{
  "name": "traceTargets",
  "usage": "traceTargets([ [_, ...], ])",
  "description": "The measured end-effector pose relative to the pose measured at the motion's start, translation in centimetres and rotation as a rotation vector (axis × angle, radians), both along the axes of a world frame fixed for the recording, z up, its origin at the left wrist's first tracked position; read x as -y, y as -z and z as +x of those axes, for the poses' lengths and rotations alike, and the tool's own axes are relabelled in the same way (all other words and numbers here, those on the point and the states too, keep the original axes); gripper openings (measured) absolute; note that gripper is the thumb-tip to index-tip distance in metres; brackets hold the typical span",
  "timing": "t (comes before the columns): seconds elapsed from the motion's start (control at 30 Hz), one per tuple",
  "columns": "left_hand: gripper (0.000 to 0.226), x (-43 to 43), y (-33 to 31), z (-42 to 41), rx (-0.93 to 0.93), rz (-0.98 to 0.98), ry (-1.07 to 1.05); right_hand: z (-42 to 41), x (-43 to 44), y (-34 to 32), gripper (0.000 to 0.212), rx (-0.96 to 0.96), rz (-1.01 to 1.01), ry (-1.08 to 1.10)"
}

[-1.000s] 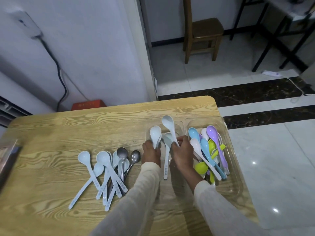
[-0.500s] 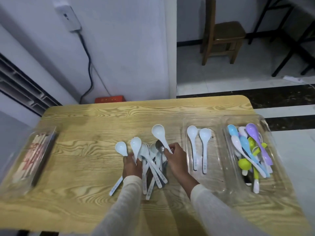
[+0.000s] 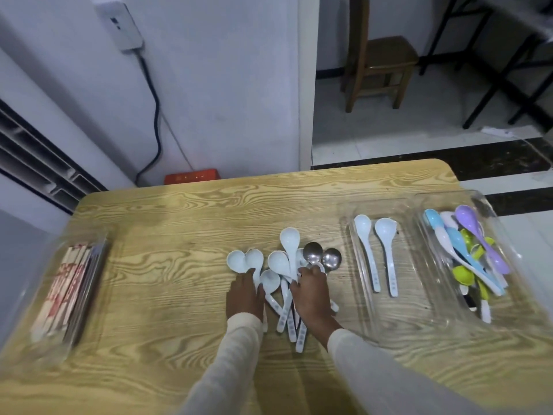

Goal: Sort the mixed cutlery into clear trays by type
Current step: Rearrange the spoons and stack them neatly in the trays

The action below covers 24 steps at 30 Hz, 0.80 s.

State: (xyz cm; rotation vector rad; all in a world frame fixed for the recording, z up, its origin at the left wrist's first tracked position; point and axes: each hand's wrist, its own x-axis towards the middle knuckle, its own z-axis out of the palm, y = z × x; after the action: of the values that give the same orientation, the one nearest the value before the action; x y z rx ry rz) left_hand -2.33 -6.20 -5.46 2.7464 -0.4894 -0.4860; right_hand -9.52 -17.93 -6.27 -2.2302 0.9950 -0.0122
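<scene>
Far left of my left hand point(image 3: 244, 296), at the table point(image 3: 179, 229) edge: clear tray point(image 3: 21, 310) with chopsticks point(image 3: 64, 292) laid lengthwise. Left hand lies palm down on the left side of the pile of white spoons point(image 3: 278, 262), fingertips over a handle just behind two bowls that sit side by side. Cannot tell whether the fingers close round that handle or only rest on it. Between my two hands: several white handles crossed and overlapping, bowls away from me. Right hand point(image 3: 312, 295) on the right side of the same pile, thumb and fingers curled and pinching the handle of one white spoon point(image 3: 289, 239), whose bowl sits further out than the others. Two metal spoons point(image 3: 313, 252) just beyond my right fingertips, bowls touching. Right of the right hand, apart from it: second clear tray point(image 3: 404, 295) holding a pair of white spoons point(image 3: 386, 232), side by side, bowls away from me. Farthest right: third clear tray point(image 3: 514, 310) with coloured spoons point(image 3: 457, 244) heaped together in blue, purple, green and white.
</scene>
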Motion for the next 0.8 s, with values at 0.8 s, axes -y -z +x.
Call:
traceTargets([
  [0.8, 0.054, 20.7, -4.3, -5.4, 0.163, 0.111, 0.659, -9.1, 16.5, 0.2, 0.030, -0.166, -0.416, -0.027],
])
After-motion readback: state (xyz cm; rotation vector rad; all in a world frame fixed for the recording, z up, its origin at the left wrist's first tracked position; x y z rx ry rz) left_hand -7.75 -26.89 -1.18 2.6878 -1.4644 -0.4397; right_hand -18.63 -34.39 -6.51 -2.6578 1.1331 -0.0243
